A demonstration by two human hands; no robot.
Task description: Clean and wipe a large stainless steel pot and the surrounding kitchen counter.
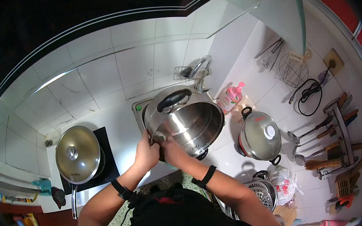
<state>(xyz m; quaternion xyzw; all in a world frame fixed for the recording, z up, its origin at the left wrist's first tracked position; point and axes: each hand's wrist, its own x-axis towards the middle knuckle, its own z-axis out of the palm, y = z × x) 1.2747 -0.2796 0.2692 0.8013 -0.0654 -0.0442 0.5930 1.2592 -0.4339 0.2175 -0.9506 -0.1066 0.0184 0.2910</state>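
A large stainless steel pot (201, 120) with black side handles is tipped on its side over the sink (137, 112), its open mouth towards me. My left hand (147, 153) grips the pot's rim at the near left, thumb along the edge. Just inside that rim is my right hand (174, 153), blurred, with its fingers bent against the inner wall. A small greenish patch shows by the right fingertips; whether the hand holds something there is hidden. The upper black handle (174, 100) points away from me. The chrome faucet (202, 75) stands behind the pot.
A lidded frying pan (78, 155) sits on a black cooktop (108, 152) at left. To the right are a pink pump bottle (232, 98), a lidded pot (260, 136), steel steamer parts (262, 193) and a plastic bag (284, 186). Utensils hang from a wall rack (341, 133). A cabinet door (283, 8) juts overhead.
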